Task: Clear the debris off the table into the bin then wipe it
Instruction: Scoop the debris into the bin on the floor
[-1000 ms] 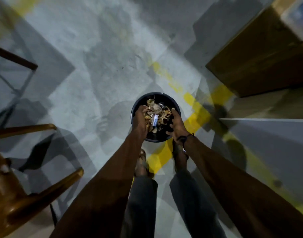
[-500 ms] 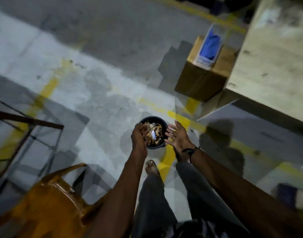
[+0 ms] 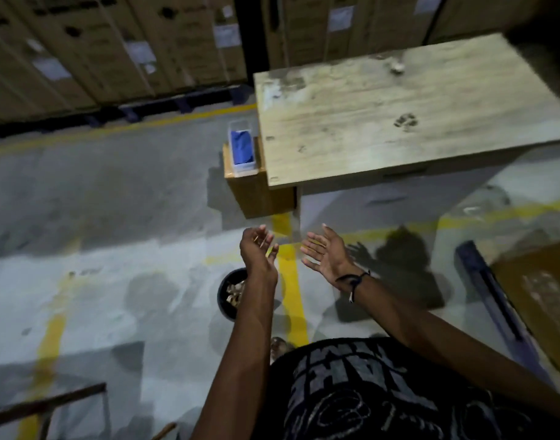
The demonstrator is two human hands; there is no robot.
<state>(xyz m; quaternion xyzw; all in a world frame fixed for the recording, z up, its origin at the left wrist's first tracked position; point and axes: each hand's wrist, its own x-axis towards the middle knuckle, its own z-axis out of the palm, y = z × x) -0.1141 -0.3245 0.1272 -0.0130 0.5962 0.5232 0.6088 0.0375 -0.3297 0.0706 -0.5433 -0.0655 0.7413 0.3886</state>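
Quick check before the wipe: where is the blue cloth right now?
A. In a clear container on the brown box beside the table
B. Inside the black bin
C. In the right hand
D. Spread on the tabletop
A: the blue cloth sits in a clear container on the brown box at the table's left edge; the left hand and right hand do not hold it, and the bin shows only debris.

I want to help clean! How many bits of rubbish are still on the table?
1: a small pale scrap near the table's far edge. The top right corner is hidden.
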